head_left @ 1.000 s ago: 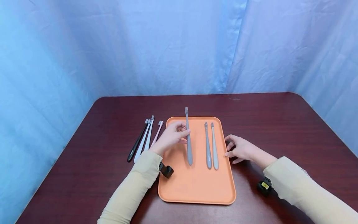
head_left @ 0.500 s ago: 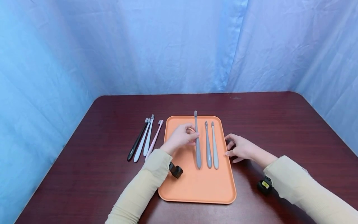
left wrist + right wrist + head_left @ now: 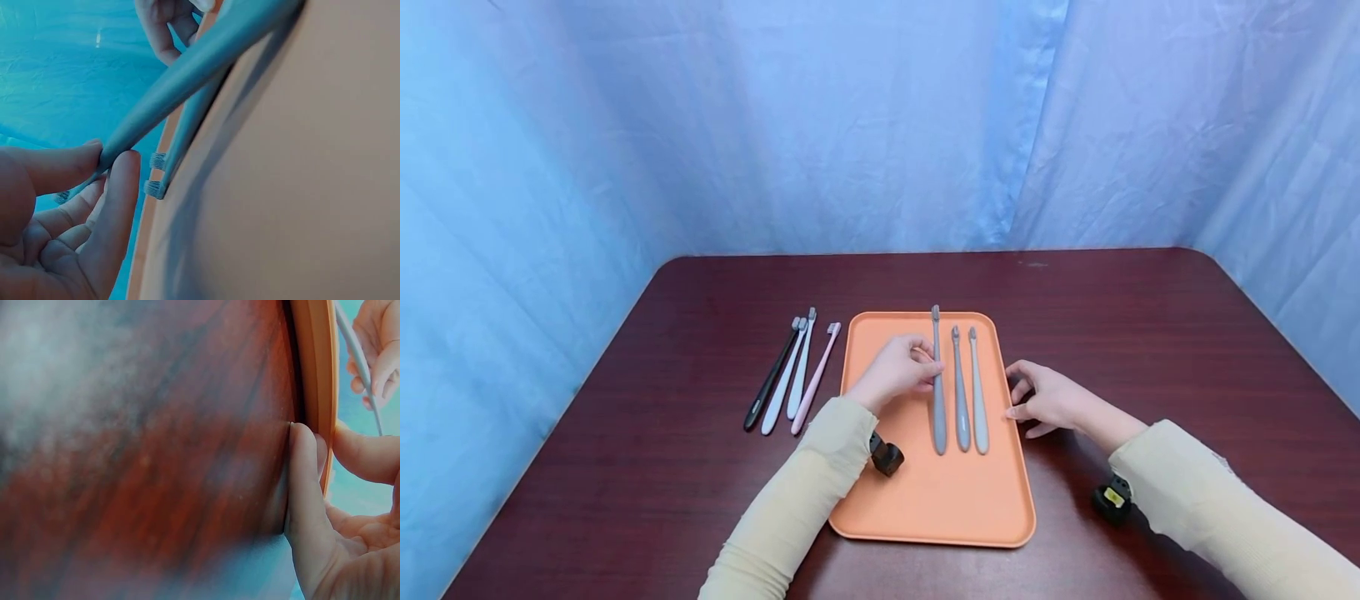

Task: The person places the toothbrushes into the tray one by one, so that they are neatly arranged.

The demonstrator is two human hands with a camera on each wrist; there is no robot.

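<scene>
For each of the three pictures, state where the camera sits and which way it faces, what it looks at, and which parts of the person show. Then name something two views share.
Head: worn on the head, facing forward and down at the orange tray on the table; both sleeves, left hand and right hand show.
Left wrist: faces along the tray; the fingers pinch the grey toothbrush.
Right wrist: low over the table, facing the tray's rim, which the right hand's fingers touch.
Shared: head and left wrist views both show that pinched toothbrush.
</scene>
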